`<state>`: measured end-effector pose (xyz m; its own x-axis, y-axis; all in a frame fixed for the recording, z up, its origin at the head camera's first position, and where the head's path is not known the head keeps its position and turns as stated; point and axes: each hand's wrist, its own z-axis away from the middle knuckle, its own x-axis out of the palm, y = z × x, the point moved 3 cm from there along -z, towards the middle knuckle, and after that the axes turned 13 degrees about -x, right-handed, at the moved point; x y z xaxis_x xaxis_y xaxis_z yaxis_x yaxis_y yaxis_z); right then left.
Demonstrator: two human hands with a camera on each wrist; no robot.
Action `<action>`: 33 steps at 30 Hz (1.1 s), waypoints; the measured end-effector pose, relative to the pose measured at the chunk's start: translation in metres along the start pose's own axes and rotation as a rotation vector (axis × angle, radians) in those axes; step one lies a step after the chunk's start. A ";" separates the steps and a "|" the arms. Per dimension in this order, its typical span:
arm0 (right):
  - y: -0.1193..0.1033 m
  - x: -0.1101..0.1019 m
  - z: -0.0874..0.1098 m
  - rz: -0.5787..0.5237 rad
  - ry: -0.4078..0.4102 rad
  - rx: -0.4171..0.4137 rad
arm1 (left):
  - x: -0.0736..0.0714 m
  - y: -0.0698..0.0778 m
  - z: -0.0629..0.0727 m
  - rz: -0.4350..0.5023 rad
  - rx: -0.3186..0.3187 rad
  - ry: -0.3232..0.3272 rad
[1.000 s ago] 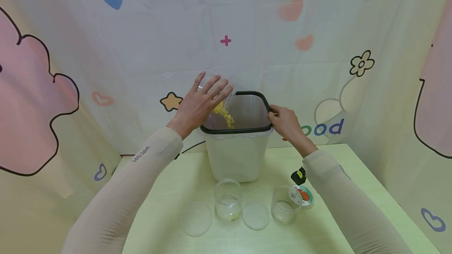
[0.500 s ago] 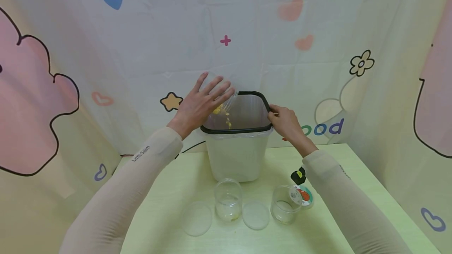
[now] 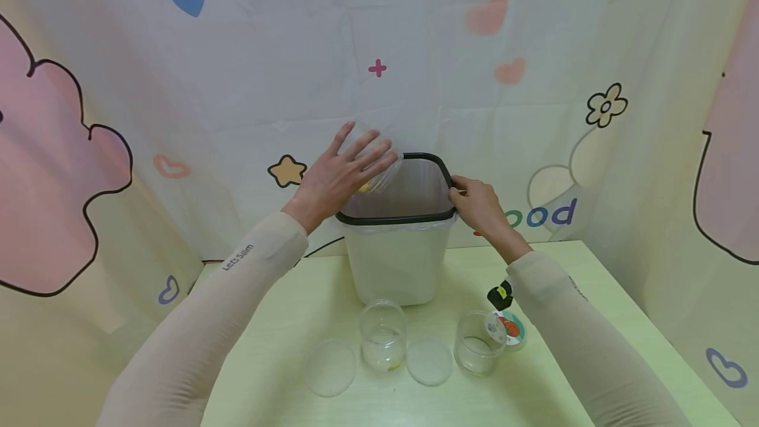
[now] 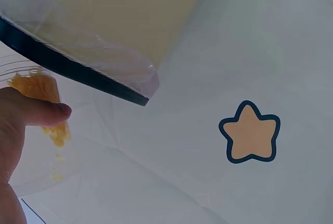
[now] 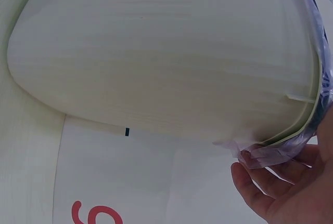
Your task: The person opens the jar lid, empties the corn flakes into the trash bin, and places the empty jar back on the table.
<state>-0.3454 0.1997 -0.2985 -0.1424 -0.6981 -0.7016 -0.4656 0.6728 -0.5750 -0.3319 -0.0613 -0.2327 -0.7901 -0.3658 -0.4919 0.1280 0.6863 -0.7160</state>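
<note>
My left hand point(image 3: 340, 176) holds a clear plastic jar, fingers spread over its side and thumb across it in the left wrist view. The jar point(image 3: 390, 173) is tipped with its ribbed mouth over the bin; yellow bits point(image 4: 35, 88) lie near that mouth, with a few more along the wall. A pale trash bin point(image 3: 400, 262) with a black rim point(image 3: 397, 221) stands at the back of the table, lined with a clear bag point(image 5: 270, 157). My right hand point(image 3: 479, 206) grips the bin's right rim, its fingers curled at the bag's edge.
In front of the bin stand two clear jars, a left jar point(image 3: 383, 341) with yellow residue and a right jar point(image 3: 474, 348). Clear lids lie by them, a left lid point(image 3: 330, 368) and a middle lid point(image 3: 429, 362). A labelled lid point(image 3: 514, 331) and small black object point(image 3: 500, 295) are at right.
Yellow bits were falling from the jar into the bin; the stream thinned and no falling bits show now. My left hand has shifted slightly right. My right hand stays at the rim.
</note>
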 end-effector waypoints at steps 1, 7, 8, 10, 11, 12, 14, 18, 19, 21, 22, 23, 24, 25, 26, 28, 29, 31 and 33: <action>0.000 0.000 0.000 -0.001 -0.001 -0.001 | 0.000 0.000 0.000 -0.005 0.003 0.000; 0.000 0.001 0.001 -0.001 -0.004 0.006 | -0.001 0.000 0.001 -0.036 0.027 -0.009; 0.000 0.001 0.001 -0.003 -0.005 0.008 | -0.001 -0.001 0.001 -0.041 0.032 -0.009; 0.000 0.001 0.000 -0.004 -0.004 0.006 | -0.002 -0.001 0.001 -0.055 0.040 -0.011; -0.001 0.001 0.001 -0.004 -0.004 0.007 | -0.002 -0.001 0.000 -0.060 0.043 -0.011; -0.001 0.001 0.001 -0.004 -0.004 0.007 | -0.002 -0.001 0.000 -0.066 0.045 -0.014; -0.001 0.001 0.001 -0.008 -0.005 0.009 | -0.003 -0.001 0.000 -0.071 0.048 -0.014; -0.001 0.000 0.001 -0.012 -0.008 0.009 | -0.004 -0.001 0.000 -0.087 0.054 -0.015; -0.001 0.001 0.001 -0.013 -0.009 0.009 | -0.004 -0.001 0.000 -0.092 0.056 -0.012; -0.001 0.001 0.001 -0.009 -0.010 0.007 | -0.004 -0.001 0.000 -0.107 0.063 -0.012; -0.001 0.001 0.001 -0.007 -0.010 0.007 | -0.004 -0.001 0.000 -0.114 0.068 -0.013; -0.001 0.001 0.001 -0.004 -0.008 0.006 | -0.005 -0.001 0.000 -0.122 0.074 -0.014; -0.001 0.001 0.001 -0.002 -0.007 0.005 | -0.005 -0.001 0.000 -0.129 0.080 -0.016; -0.001 0.001 0.001 -0.001 -0.006 0.005 | -0.005 -0.001 0.000 -0.136 0.086 -0.021; -0.001 0.001 0.000 0.000 -0.005 0.006 | -0.005 -0.001 0.000 -0.140 0.092 -0.025; -0.001 0.001 0.000 0.001 -0.004 0.007 | -0.006 0.000 -0.001 -0.149 0.104 -0.032; -0.001 0.001 0.000 0.001 -0.003 0.008 | -0.006 0.000 -0.001 -0.154 0.110 -0.033; -0.001 0.001 0.000 0.003 -0.005 0.006 | -0.007 0.000 -0.001 -0.164 0.120 -0.035; -0.001 0.001 0.000 0.005 -0.005 0.005 | -0.007 0.001 -0.002 -0.175 0.131 -0.031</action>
<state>-0.3448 0.1980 -0.2984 -0.1404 -0.6939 -0.7062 -0.4605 0.6772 -0.5738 -0.3272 -0.0570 -0.2288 -0.7886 -0.4925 -0.3681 0.0690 0.5240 -0.8489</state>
